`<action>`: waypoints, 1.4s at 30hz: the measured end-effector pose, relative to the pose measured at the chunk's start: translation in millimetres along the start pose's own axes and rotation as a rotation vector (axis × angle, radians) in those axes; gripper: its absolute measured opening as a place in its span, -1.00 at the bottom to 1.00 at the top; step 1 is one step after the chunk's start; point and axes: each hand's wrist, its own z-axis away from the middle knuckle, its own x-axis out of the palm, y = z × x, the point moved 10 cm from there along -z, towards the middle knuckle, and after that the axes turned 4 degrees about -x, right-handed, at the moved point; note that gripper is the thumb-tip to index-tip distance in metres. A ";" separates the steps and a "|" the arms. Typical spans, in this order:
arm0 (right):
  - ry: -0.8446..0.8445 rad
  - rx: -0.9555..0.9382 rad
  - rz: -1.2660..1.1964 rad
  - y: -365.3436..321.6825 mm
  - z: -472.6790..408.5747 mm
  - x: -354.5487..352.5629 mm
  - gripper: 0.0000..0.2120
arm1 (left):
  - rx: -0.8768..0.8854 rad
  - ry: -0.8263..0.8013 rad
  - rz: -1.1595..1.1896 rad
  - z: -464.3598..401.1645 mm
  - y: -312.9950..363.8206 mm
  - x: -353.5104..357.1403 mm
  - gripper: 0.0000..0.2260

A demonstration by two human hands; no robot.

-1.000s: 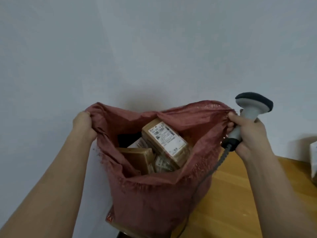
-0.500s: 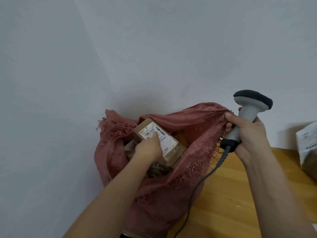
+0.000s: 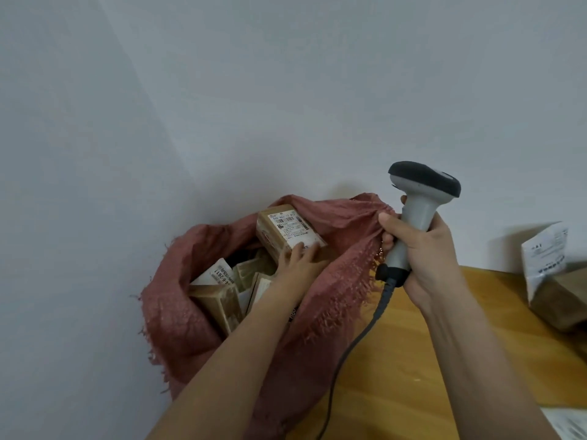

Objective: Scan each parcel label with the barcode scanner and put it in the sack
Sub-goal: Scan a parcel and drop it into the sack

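A dull red woven sack [image 3: 190, 312] stands open against the wall, left of the table. Several brown cardboard parcels lie inside it. My left hand [image 3: 298, 262] reaches into the sack's mouth and grips the topmost parcel [image 3: 286, 233], which is tilted with its white label facing up. My right hand [image 3: 419, 252] holds the grey barcode scanner [image 3: 419, 198] upright by its handle. The fingers of that hand also pinch the sack's right rim. The scanner's black cable [image 3: 355, 338] hangs down over the table edge.
A wooden table [image 3: 444, 360] fills the lower right. On it at the right edge sits a brown parcel with a white label [image 3: 549, 274]. A white paper corner [image 3: 568, 423] shows at the bottom right. Pale walls meet in a corner behind the sack.
My left hand let go of the sack's left rim and went inside onto the top parcel. The rim on that side has slumped. The view has shifted right, showing more of the table parcel.
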 end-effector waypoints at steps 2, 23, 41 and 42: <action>0.051 0.004 -0.026 -0.3 -5.1 -10.8 -0.72 | -0.040 -0.184 -0.047 -4.0 -5.9 21.0 -0.41; -0.019 0.066 0.070 10.3 -18.4 -50.6 -0.70 | -0.463 0.227 0.646 1.8 -82.2 -2.9 -0.27; 0.270 0.344 0.036 75.5 26.2 -115.3 -0.66 | -0.418 -0.519 0.677 120.6 -29.8 47.3 -0.82; 0.279 0.355 0.031 73.4 32.6 -119.8 -0.67 | -0.418 -0.381 0.661 115.1 -32.9 39.5 -0.85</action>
